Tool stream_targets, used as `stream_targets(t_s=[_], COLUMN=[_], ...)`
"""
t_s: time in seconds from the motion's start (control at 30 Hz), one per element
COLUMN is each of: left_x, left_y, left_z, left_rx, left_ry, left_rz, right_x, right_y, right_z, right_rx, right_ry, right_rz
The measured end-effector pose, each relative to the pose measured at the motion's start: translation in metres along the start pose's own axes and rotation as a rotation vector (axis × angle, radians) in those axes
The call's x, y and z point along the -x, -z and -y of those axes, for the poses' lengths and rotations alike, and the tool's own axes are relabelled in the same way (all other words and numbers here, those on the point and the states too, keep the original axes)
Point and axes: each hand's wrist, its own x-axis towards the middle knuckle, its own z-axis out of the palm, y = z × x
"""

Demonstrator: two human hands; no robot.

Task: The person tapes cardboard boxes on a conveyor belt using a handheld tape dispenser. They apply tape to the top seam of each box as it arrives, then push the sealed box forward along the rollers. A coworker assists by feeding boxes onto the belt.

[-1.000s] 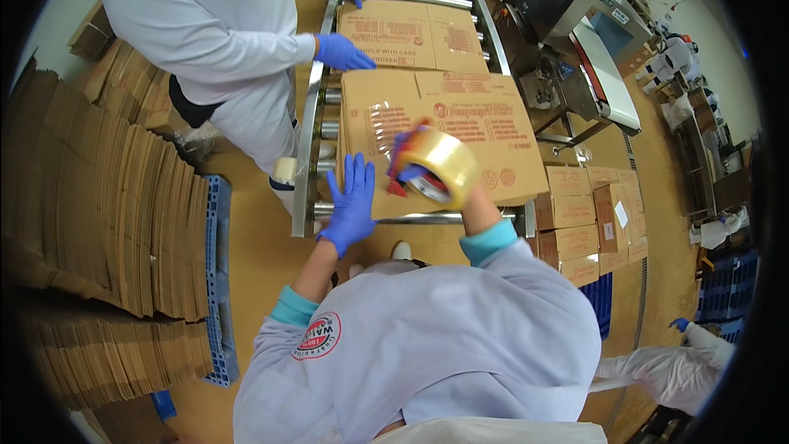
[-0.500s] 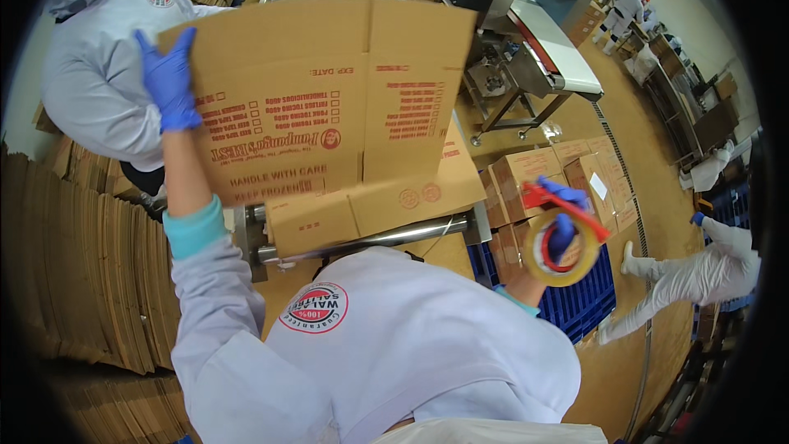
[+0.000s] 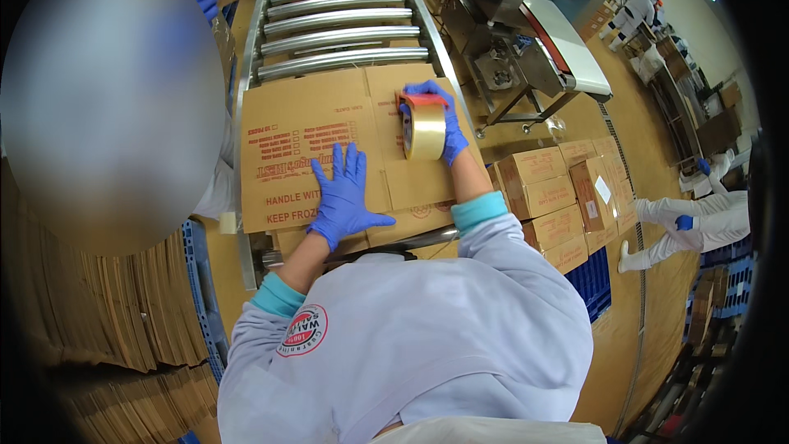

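A flattened brown cardboard box (image 3: 304, 107) with red print lies on the roller conveyor in front of me. Spread flat on its near part is my left hand (image 3: 343, 196), in a blue glove, fingers apart. My right hand (image 3: 450, 127), gloved alike, grips a tape dispenser (image 3: 424, 132) with a red top and a wide roll of clear tape, over the right part of the cardboard. Whether the dispenser touches the cardboard I cannot tell. More cardboard shows under the near edge of the flat box.
Beyond the cardboard the metal roller conveyor (image 3: 337, 12) runs away from me. Closed boxes (image 3: 546, 197) are stacked on a blue pallet (image 3: 593, 284) at right. Flattened cartons (image 3: 123, 304) stand at left. A belt machine (image 3: 567, 49) is far right. Other people are at left and right.
The flat box has come down from my raised left hand onto the conveyor, and that hand now presses on it. My right hand has brought the tape dispenser leftward over the cardboard.
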Motion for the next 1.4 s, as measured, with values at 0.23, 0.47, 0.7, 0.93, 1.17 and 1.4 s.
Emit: stream_targets(t_s=[0.23,0.47,0.7,0.93,1.17,1.4], left_x=[-0.001,0.001,0.005,-0.027,-0.115,0.054], left_y=[-0.001,-0.004,-0.003,-0.004,0.020,0.032], left_z=[-0.001,0.001,-0.008,0.009,0.046,0.094], left_rx=[0.053,0.047,-0.027,-0.031,-0.057,0.087], left_ry=[0.046,0.044,0.013,0.024,0.109,0.302], left_rz=[-0.065,-0.052,-0.035,-0.003,-0.465,0.272], right_x=[0.014,0.147,0.048,0.139,0.173,0.167], right_y=[-0.011,-0.011,0.049,0.029,0.007,-0.028], right_z=[-0.007,-0.031,0.012,-0.002,0.020,-0.014], right_rx=[0.093,0.410,0.077,-0.139,0.435,0.370], right_ry=[0.005,0.193,-0.381,0.165,0.543,0.491], right_rz=[-0.030,-0.052,0.406,0.177,0.198,0.215])
